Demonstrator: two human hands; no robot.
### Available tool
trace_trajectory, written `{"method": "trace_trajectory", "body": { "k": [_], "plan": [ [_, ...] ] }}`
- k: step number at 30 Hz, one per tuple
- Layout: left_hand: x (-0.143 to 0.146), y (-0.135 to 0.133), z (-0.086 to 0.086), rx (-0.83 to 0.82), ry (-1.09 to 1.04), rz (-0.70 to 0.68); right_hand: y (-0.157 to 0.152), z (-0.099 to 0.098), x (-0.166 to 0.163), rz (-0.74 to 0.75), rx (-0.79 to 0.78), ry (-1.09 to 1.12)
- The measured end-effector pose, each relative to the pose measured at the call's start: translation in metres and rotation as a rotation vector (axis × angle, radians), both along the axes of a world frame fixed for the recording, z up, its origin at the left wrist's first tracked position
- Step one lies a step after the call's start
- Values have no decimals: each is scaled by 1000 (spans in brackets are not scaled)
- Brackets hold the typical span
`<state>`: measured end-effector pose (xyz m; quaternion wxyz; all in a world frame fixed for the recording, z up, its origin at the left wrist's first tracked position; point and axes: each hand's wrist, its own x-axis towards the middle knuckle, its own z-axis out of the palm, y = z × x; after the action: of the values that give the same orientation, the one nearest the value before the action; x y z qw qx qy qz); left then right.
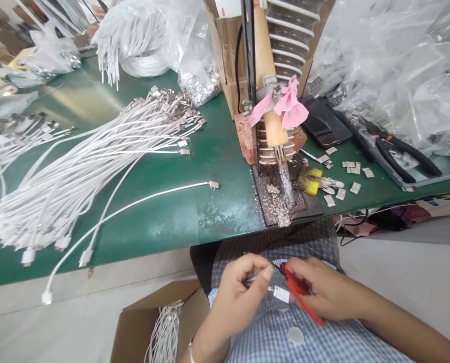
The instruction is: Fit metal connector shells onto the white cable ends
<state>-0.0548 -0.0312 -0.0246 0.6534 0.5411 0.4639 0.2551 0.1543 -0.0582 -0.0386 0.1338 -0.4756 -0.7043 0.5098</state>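
Over my lap, my left hand is closed, pinching a white USB cable whose metal plug sticks out to the right below the thumb. My right hand is wrapped around red-handled scissors. Their dark blades point toward my left fingertips and are partly hidden there, so I cannot tell whether they touch the cable. A bundle of white cables lies on the green table, and one single cable rests apart in front of it.
Above the table's front edge, a soldering iron points down at a dark pad with solder crumbs. Small metal plug shells and black-handled pliers lie on the right. A cardboard box with cables stands below left.
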Motion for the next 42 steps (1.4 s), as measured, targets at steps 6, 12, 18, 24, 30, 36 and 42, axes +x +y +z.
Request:
{"method": "trace_trajectory", "body": {
  "k": [6, 12, 18, 24, 30, 36, 42],
  "plan": [
    [-5, -1, -8, -37, -6, 41, 7, -1, 3, -7, -38, 49],
    [-2, -4, -4, -63, -81, 58, 1, -2, 7, 12, 65, 8],
    [-1, -6, -1, -80, -124, 84, -1, -2, 3, 11, 96, -31],
    [-1, -8, 3, -77, -141, 87, 3, 3, 2, -1, 129, -23],
    [0, -8, 5, -102, -179, 89, 4, 4, 4, 2, 185, 0],
    [1, -11, 4, -43, -132, 20, 2, 2, 9, 26, 225, -11],
    [0, -11, 1, -3, -90, -49, 3, 1, 8, 20, 211, -5]
  ]
}}
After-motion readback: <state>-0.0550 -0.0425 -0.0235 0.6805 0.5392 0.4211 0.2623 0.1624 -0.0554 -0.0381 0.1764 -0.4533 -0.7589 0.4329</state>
